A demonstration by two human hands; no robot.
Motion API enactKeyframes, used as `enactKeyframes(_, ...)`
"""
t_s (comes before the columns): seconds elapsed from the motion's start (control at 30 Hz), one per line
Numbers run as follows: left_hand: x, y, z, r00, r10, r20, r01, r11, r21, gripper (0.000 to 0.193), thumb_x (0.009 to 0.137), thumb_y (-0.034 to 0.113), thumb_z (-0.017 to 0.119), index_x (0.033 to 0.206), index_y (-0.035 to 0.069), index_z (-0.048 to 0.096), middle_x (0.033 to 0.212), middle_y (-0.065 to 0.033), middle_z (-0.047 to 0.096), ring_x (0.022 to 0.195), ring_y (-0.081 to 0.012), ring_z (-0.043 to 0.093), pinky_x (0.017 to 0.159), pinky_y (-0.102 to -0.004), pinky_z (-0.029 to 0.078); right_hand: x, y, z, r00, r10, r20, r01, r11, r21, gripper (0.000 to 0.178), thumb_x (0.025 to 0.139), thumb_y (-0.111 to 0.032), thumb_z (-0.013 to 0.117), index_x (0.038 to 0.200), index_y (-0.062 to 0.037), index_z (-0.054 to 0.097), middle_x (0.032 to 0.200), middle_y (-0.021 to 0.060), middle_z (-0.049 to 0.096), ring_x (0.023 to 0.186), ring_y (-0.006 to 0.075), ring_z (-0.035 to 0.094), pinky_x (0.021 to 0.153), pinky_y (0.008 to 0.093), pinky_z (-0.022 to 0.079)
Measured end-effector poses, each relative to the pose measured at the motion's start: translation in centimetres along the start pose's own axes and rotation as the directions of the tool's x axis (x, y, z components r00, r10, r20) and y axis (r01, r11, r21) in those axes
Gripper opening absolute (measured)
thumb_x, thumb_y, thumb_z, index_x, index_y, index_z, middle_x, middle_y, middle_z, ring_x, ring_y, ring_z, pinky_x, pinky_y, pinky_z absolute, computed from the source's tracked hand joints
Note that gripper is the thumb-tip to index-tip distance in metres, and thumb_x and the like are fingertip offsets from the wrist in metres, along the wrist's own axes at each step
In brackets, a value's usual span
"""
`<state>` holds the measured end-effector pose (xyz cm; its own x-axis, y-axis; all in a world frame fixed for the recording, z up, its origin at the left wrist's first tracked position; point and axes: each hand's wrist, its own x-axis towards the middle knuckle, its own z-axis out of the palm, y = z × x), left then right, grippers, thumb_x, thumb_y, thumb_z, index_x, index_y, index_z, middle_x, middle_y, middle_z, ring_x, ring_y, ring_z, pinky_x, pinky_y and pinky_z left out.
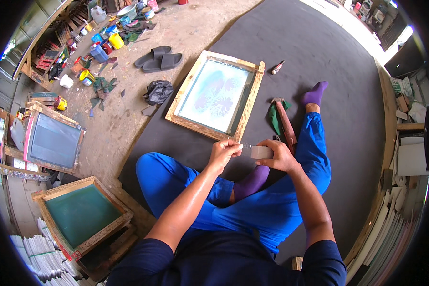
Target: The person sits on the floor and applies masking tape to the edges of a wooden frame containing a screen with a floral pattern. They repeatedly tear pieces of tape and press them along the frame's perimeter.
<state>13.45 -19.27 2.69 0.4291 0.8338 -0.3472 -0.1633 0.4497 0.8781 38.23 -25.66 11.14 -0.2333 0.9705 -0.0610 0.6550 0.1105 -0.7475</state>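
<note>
Both hands are raised over my lap, in front of my crossed leg. My right hand [282, 156] grips a beige roll of tape [262, 152], seen edge-on. From it a short clear strip [246, 149] runs to my left hand [226, 153], whose thumb and fingers pinch its end. Just beyond my left hand lies a wooden screen-printing frame [246, 114]. Its pale mesh [214, 95] carries bluish-white flower shapes. Right of the frame is a hammer-like tool with a reddish-brown handle [285, 125], lying against a green cloth [274, 119].
A small pointed tool [277, 67] lies on the dark mat [348, 95]. Black slippers [162, 59], a crumpled black bag [158, 91] and several paint cans [116, 41] are on the floor at left. More screen frames [83, 214] stand at lower left. Stacked boards [381, 229] line the right side.
</note>
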Motion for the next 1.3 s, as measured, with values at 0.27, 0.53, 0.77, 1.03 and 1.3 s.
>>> enactKeyframes(0.27, -1.7, -4.8, 0.7, 0.99, -0.012, -0.141, 0.003, 0.998, -0.064, 0.012, 0.093, 0.013, 0.081, 0.094, 0.001, 0.078, 0.084, -0.0079, 0.077, 0.073, -0.0139, 0.073, 0.07, -0.0281, 0.059, -1.7, 2.8, 1.5, 0.997, -0.083, 0.001, 0.081, 0.969, -0.235, 0.058, 0.073, -0.037, 0.089, 0.119, -0.0042, 0.073, 0.099, 0.0178, 0.076, 0.096, 0.0382, 0.073, 0.086, 0.0467, 0.056)
enactKeyframes(0.53, -0.2, -8.6, 0.6, 0.983, 0.006, -0.184, -0.019, 0.998, -0.066, 0.012, 0.093, 0.011, 0.081, 0.093, 0.0, 0.077, 0.082, -0.0081, 0.076, 0.07, -0.0127, 0.071, 0.069, -0.0275, 0.059, -1.5, 5.5, 2.4, 0.998, -0.01, 0.064, 0.029, 0.952, -0.305, 0.063, 0.077, -0.049, 0.086, 0.121, -0.0056, 0.072, 0.098, 0.0178, 0.076, 0.095, 0.0384, 0.073, 0.085, 0.0481, 0.056)
enactKeyframes(0.77, -0.5, -10.7, -0.6, 0.965, -0.074, -0.253, 0.065, 0.997, -0.041, 0.013, 0.092, 0.012, 0.082, 0.093, 0.0, 0.077, 0.082, -0.0075, 0.076, 0.069, -0.0125, 0.071, 0.068, -0.0273, 0.059, -3.7, 9.4, 5.7, 0.985, 0.166, 0.04, -0.169, 0.981, 0.091, 0.043, 0.092, -0.03, 0.076, 0.128, -0.0054, 0.069, 0.114, 0.0202, 0.066, 0.106, 0.0393, 0.068, 0.094, 0.0461, 0.055)
enactKeyframes(1.03, -1.1, -11.7, -2.3, 0.965, -0.006, -0.261, 0.0, 1.0, -0.02, 0.011, 0.093, 0.01, 0.082, 0.092, 0.0, 0.077, 0.082, -0.0075, 0.076, 0.069, -0.0123, 0.07, 0.068, -0.0267, 0.058, -3.4, 9.0, 6.1, 0.997, 0.063, 0.046, -0.06, 0.996, -0.064, 0.039, 0.091, -0.016, 0.075, 0.129, -0.0098, 0.072, 0.111, 0.0166, 0.061, 0.108, 0.0375, 0.066, 0.095, 0.0458, 0.055)
enactKeyframes(1.3, -2.2, -11.7, -2.3, 0.97, -0.03, -0.242, 0.016, 0.998, -0.06, 0.012, 0.092, 0.009, 0.082, 0.095, -0.001, 0.077, 0.084, -0.0081, 0.076, 0.071, -0.0129, 0.07, 0.069, -0.0273, 0.059, -2.8, 10.4, 5.5, 0.996, -0.011, -0.083, 0.004, 0.997, -0.078, 0.032, 0.088, -0.016, 0.077, 0.117, -0.0027, 0.075, 0.105, 0.0201, 0.069, 0.103, 0.0377, 0.07, 0.089, 0.0446, 0.056)
